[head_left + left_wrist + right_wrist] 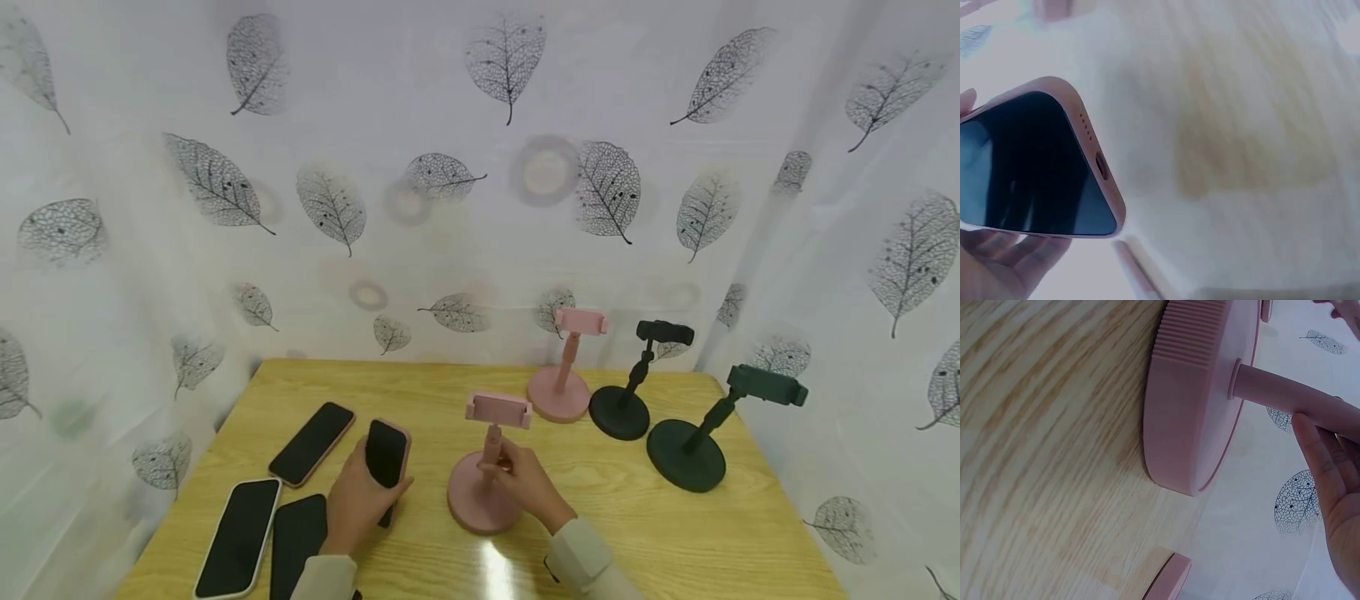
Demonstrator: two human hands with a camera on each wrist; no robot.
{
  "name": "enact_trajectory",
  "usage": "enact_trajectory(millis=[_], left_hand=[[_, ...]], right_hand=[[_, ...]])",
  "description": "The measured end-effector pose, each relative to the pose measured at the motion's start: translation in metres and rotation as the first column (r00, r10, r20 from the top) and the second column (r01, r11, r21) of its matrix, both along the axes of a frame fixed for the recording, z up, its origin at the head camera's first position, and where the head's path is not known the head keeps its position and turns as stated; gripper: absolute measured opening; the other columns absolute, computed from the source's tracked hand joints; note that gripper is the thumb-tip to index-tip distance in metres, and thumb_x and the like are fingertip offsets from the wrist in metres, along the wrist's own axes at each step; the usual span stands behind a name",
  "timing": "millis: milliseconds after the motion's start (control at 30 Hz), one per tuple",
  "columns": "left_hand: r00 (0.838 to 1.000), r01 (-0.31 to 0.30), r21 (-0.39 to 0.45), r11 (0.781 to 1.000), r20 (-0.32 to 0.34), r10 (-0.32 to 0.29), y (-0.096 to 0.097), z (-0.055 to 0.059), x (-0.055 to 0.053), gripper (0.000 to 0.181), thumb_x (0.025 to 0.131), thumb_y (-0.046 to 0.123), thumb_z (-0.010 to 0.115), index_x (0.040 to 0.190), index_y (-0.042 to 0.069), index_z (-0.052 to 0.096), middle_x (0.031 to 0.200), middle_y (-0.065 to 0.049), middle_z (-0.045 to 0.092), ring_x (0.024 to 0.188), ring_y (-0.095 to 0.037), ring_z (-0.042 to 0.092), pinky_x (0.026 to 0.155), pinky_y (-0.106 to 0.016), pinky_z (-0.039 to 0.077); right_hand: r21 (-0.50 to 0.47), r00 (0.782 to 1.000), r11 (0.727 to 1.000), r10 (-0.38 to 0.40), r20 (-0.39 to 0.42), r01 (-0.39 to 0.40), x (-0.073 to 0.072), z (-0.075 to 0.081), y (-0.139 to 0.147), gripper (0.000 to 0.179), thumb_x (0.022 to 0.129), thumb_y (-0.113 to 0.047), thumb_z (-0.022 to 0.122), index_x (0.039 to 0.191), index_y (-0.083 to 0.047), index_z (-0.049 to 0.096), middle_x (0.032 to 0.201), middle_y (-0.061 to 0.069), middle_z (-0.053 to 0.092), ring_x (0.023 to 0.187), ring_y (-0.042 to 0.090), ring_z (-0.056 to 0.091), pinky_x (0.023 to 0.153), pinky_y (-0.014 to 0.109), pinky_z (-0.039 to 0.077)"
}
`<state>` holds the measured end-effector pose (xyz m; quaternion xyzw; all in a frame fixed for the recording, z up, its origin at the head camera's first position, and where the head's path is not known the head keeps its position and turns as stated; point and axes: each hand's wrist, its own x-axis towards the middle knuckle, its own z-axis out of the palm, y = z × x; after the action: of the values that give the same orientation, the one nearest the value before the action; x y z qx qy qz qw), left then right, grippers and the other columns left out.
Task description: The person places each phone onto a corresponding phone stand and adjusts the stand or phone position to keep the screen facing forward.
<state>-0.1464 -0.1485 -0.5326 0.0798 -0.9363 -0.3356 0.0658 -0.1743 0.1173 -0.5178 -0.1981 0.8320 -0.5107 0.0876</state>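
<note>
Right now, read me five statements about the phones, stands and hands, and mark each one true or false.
1. The right hand has its grip on the nearer pink, round-based phone stand. True.
2. The left hand is empty. False: the left hand holds a pink-rimmed, black-screened phone.
3. The black, round-based stand is between the farther pink stand and the dark green, round-based stand. True.
4. The white-rimmed, black-screened phone lies right of every stand. False: the white-rimmed phone lies left of them all.
5. The nearer pink stand carries a phone. False: its holder is empty.
</note>
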Motion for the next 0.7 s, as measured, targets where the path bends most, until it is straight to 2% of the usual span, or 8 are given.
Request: enact_trajectory(millis=[100,267,333,400,500,633,700], left_hand=[[0.998,-0.002,0.033,0.999,-0.061,0.004,0.010,0.016,0.003,0.092,0.067,0.045,0.081,0.136,0.002,0.040,0.121,-0.019,0.058,0.102,-0.034,0.062,0.082,-0.051,0.050],[0.989,0.017,0.048,0.999,-0.150,-0.010,0.032,0.049,0.010,0.092,0.065,0.047,0.082,0.135,0.002,0.041,0.117,-0.017,0.060,0.096,-0.031,0.064,0.078,-0.049,0.052],[0.979,0.029,0.045,0.999,-0.201,-0.020,0.041,0.061,0.013,0.090,0.064,0.047,0.083,0.133,0.004,0.043,0.112,-0.014,0.061,0.093,-0.028,0.064,0.076,-0.046,0.053],[0.965,0.047,0.046,0.998,-0.261,-0.034,0.050,0.073,0.016,0.089,0.062,0.045,0.084,0.132,0.005,0.046,0.107,-0.012,0.062,0.089,-0.025,0.065,0.072,-0.043,0.054],[0.932,0.079,0.044,0.996,-0.358,-0.058,0.064,0.091,0.020,0.087,0.059,0.043,0.087,0.128,0.008,0.049,0.100,-0.007,0.063,0.084,-0.021,0.063,0.067,-0.038,0.053],[0.884,0.119,0.016,0.993,-0.457,-0.099,0.079,0.114,0.023,0.085,0.056,0.043,0.089,0.124,0.008,0.052,0.096,-0.006,0.064,0.082,-0.019,0.061,0.066,-0.035,0.052],[0.867,0.120,-0.015,0.993,-0.486,-0.112,0.087,0.124,0.024,0.088,0.055,0.044,0.088,0.125,0.006,0.051,0.097,-0.007,0.064,0.082,-0.020,0.061,0.066,-0.036,0.052]], right_hand=[[0.004,1.000,1.000,0.000,-0.018,0.000,0.001,0.000,0.000,0.029,0.093,-0.026,0.058,0.109,-0.002,0.058,0.105,0.014,0.069,0.097,0.027,0.068,0.079,0.027,0.055],[-0.008,0.999,1.000,0.002,-0.042,-0.002,0.002,-0.001,0.001,0.032,0.093,-0.029,0.057,0.107,0.000,0.058,0.103,0.014,0.069,0.097,0.027,0.068,0.079,0.027,0.055],[-0.006,0.999,1.000,0.004,-0.043,-0.004,0.006,0.009,-0.001,0.028,0.093,-0.024,0.057,0.105,0.001,0.058,0.102,0.015,0.068,0.096,0.029,0.068,0.079,0.029,0.055],[0.004,0.999,1.000,0.002,-0.052,-0.002,0.009,0.020,-0.002,0.022,0.093,-0.019,0.058,0.103,0.002,0.058,0.101,0.016,0.068,0.095,0.031,0.068,0.078,0.030,0.055],[0.022,0.999,1.000,-0.006,-0.048,0.007,0.010,0.021,-0.003,0.018,0.093,-0.015,0.058,0.102,0.000,0.059,0.101,0.016,0.068,0.096,0.032,0.067,0.079,0.032,0.055],[0.011,0.998,1.000,-0.015,-0.069,0.016,0.001,-0.002,-0.001,0.020,0.092,-0.023,0.058,0.102,-0.006,0.059,0.099,0.012,0.069,0.096,0.027,0.068,0.078,0.029,0.055],[0.004,0.995,1.000,-0.008,-0.095,0.009,-0.001,-0.005,0.000,0.021,0.093,-0.025,0.058,0.102,-0.006,0.059,0.099,0.013,0.068,0.095,0.027,0.068,0.077,0.027,0.055]])
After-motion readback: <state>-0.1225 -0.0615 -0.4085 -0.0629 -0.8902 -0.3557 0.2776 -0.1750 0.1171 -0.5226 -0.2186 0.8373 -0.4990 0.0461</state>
